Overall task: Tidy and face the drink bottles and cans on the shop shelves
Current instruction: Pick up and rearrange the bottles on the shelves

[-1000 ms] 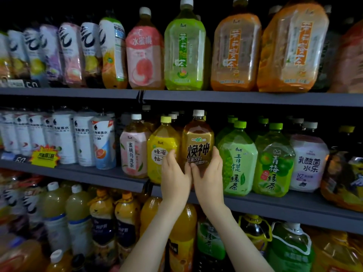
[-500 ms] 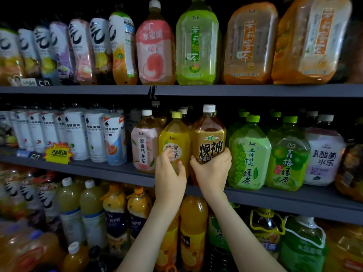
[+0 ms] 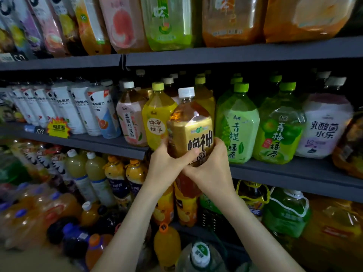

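A large brown tea bottle [image 3: 190, 124] with a gold label and a white cap is off the middle shelf [image 3: 294, 171], tilted a little to the left in front of the row. My left hand [image 3: 167, 163] grips its lower left side, with the thumb across the label. On the lower right side my right hand [image 3: 212, 169] grips it too, fingers curled round the base. A yellow honey-citrus bottle [image 3: 157, 118] stands just left of it and a green tea bottle [image 3: 237, 122] just right.
The middle shelf also carries white sports-drink bottles [image 3: 78, 110], a pink peach tea bottle [image 3: 130, 118], a second green bottle [image 3: 279, 126] and a white yoghurt-drink bottle [image 3: 324, 124]. Large bottles fill the top shelf [image 3: 216, 54]. Orange and green bottles crowd the shelves below.
Both hands have closed round the gold-label bottle and pulled it forward off the shelf toward me. The camera has moved closer and lower.
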